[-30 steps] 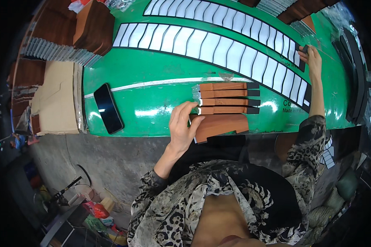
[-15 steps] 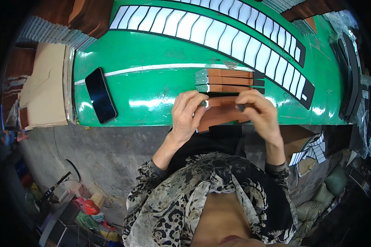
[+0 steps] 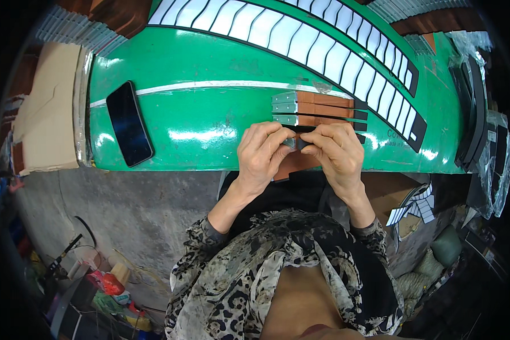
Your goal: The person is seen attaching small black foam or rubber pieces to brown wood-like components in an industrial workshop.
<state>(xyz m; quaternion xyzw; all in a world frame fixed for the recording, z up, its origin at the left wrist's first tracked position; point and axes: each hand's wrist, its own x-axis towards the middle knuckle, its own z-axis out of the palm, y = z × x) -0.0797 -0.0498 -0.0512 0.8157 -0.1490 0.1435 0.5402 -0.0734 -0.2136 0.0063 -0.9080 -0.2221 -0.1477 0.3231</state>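
My left hand (image 3: 262,153) is closed in a pinch at the silver-grey end of a brown flat piece (image 3: 293,165) at the table's near edge. Right beside it my right hand (image 3: 339,148) pinches a small dark piece (image 3: 302,143) between thumb and forefinger. The fingertips of both hands nearly meet, and they hide much of the brown piece. Just beyond lie several similar brown pieces (image 3: 324,107) side by side, with silver ends on the left and black tabs on the right.
Two long black strips with white wavy patches (image 3: 317,48) cross the green table (image 3: 209,62). A black phone (image 3: 130,124) lies at left, beside a cardboard box (image 3: 51,107). Stacked brown pieces (image 3: 124,22) stand at the back left, plastic-wrapped black parts (image 3: 475,113) at right.
My right hand has moved left, bringing the small dark piece close to my left fingertips. My left hand stays at the silver end. The whole view has shifted slightly.
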